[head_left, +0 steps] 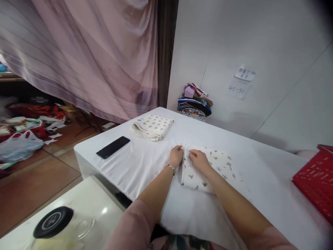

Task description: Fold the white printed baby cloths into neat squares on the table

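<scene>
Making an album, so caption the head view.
Left hand and right hand on patterned cloth, phone on white table.

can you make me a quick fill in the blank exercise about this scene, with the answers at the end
The left hand and right hand are at the leaf-patterned cloth, whose background colour is ____.
The bracelet is worn on the ____ wrist.
The basket at the picture's right edge is coloured ____.
On the wall, the lower paper bears the handwritten numbers ____.

Missing words, in order: white; left; red; 45-50.
</scene>
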`<state>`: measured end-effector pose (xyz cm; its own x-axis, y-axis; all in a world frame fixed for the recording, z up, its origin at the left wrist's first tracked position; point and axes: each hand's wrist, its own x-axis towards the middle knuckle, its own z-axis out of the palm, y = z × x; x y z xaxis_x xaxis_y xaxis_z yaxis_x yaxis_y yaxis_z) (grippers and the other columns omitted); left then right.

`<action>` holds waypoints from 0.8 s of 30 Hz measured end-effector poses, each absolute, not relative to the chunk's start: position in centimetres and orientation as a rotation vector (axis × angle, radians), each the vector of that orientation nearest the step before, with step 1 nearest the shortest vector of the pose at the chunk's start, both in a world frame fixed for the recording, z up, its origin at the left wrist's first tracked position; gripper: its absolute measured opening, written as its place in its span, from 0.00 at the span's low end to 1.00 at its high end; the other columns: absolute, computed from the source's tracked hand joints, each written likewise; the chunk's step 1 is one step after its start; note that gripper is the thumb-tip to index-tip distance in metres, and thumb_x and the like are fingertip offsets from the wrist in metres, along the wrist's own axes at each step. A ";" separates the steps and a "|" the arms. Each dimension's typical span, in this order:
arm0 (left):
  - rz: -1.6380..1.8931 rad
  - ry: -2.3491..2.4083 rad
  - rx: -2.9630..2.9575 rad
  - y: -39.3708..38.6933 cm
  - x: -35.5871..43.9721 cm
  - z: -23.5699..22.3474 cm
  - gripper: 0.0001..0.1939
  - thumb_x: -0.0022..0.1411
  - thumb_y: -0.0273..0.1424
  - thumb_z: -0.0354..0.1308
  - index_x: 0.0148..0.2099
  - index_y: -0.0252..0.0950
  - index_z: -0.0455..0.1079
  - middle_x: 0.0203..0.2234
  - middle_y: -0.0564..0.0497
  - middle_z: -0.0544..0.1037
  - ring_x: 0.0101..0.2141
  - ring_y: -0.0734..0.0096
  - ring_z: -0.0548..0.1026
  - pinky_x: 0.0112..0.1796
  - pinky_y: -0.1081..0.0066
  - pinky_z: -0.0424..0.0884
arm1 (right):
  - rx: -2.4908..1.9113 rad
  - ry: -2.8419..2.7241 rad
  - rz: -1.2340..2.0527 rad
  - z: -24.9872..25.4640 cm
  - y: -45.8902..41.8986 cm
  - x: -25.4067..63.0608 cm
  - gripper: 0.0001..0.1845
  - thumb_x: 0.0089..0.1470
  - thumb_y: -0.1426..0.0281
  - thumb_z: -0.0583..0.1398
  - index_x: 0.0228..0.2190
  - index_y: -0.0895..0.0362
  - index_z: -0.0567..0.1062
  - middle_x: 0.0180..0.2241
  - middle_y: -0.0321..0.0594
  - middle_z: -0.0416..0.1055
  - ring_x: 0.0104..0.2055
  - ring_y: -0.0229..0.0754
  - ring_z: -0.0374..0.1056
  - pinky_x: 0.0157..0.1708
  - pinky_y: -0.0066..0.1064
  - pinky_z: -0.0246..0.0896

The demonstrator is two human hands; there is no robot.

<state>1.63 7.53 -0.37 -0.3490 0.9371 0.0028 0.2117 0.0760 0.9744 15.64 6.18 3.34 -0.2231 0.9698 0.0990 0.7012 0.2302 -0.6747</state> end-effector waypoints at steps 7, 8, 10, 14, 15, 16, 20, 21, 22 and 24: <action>1.290 1.648 1.186 8.1 1.6 -0.4 0.13 0.53 0.21 0.54 0.42 0.31 0.73 0.32 0.46 0.78 0.33 0.72 0.75 0.38 0.72 0.69 | -1.683 -1.944 0.813 3.8 8.8 13.7 0.11 0.51 0.71 0.54 0.33 0.58 0.75 0.25 0.36 0.74 0.19 0.34 0.67 0.23 0.24 0.59; 1.286 1.647 1.193 8.1 1.7 -0.4 0.13 0.53 0.21 0.54 0.41 0.31 0.73 0.31 0.46 0.78 0.33 0.72 0.75 0.38 0.72 0.69 | -1.698 -1.943 0.808 3.8 8.9 13.5 0.10 0.51 0.71 0.54 0.31 0.59 0.75 0.24 0.36 0.73 0.18 0.33 0.66 0.22 0.24 0.58; 1.281 1.648 1.204 8.1 1.7 -0.4 0.13 0.53 0.21 0.54 0.41 0.31 0.73 0.31 0.46 0.78 0.33 0.71 0.75 0.38 0.72 0.68 | -1.724 -1.949 0.784 3.9 9.1 13.2 0.08 0.51 0.69 0.55 0.29 0.58 0.74 0.21 0.34 0.72 0.17 0.33 0.64 0.22 0.24 0.57; 1.281 1.653 1.206 8.2 1.5 -0.5 0.13 0.53 0.22 0.55 0.43 0.31 0.72 0.32 0.46 0.78 0.34 0.70 0.75 0.39 0.71 0.68 | -1.762 -1.975 0.731 4.2 9.3 12.8 0.12 0.52 0.64 0.55 0.25 0.58 0.73 0.15 0.32 0.67 0.16 0.33 0.63 0.23 0.24 0.55; 1.284 1.653 1.205 8.3 1.5 -0.5 0.14 0.54 0.22 0.55 0.43 0.31 0.72 0.32 0.46 0.78 0.34 0.71 0.75 0.39 0.71 0.68 | -1.770 -1.981 0.723 4.2 9.3 12.7 0.12 0.52 0.63 0.55 0.25 0.58 0.73 0.15 0.32 0.67 0.16 0.33 0.62 0.23 0.24 0.54; 1.287 1.653 1.204 8.3 1.5 -0.5 0.14 0.54 0.22 0.54 0.44 0.31 0.72 0.33 0.46 0.78 0.34 0.71 0.75 0.40 0.71 0.68 | -1.778 -1.985 0.715 4.2 9.4 12.6 0.12 0.52 0.64 0.56 0.24 0.57 0.73 0.14 0.32 0.67 0.16 0.33 0.62 0.23 0.24 0.54; 1.290 1.663 1.210 8.1 1.5 -0.3 0.15 0.54 0.21 0.54 0.44 0.32 0.72 0.33 0.47 0.78 0.34 0.72 0.75 0.40 0.72 0.68 | -1.786 -2.000 0.699 4.1 9.7 12.5 0.09 0.49 0.69 0.56 0.21 0.57 0.72 0.14 0.31 0.66 0.17 0.33 0.62 0.23 0.23 0.53; 1.287 1.669 1.211 8.1 1.6 -0.2 0.14 0.54 0.21 0.54 0.44 0.32 0.72 0.33 0.47 0.78 0.34 0.72 0.74 0.40 0.72 0.68 | -1.779 -2.004 0.699 4.0 9.8 12.5 0.08 0.49 0.71 0.56 0.20 0.57 0.71 0.14 0.31 0.66 0.17 0.33 0.62 0.23 0.23 0.53; 1.284 1.676 1.213 8.0 1.6 -0.1 0.14 0.54 0.21 0.54 0.44 0.33 0.72 0.33 0.47 0.78 0.34 0.72 0.74 0.40 0.72 0.68 | -1.768 -2.006 0.702 4.0 9.8 12.5 0.09 0.48 0.72 0.55 0.20 0.57 0.71 0.14 0.31 0.66 0.17 0.33 0.62 0.23 0.22 0.53; 1.276 1.689 1.215 7.9 1.6 0.0 0.14 0.54 0.22 0.53 0.43 0.33 0.72 0.33 0.47 0.78 0.34 0.71 0.74 0.40 0.72 0.68 | -1.742 -2.001 0.709 3.9 9.8 12.5 0.09 0.48 0.74 0.54 0.20 0.58 0.72 0.13 0.31 0.65 0.17 0.33 0.62 0.23 0.22 0.54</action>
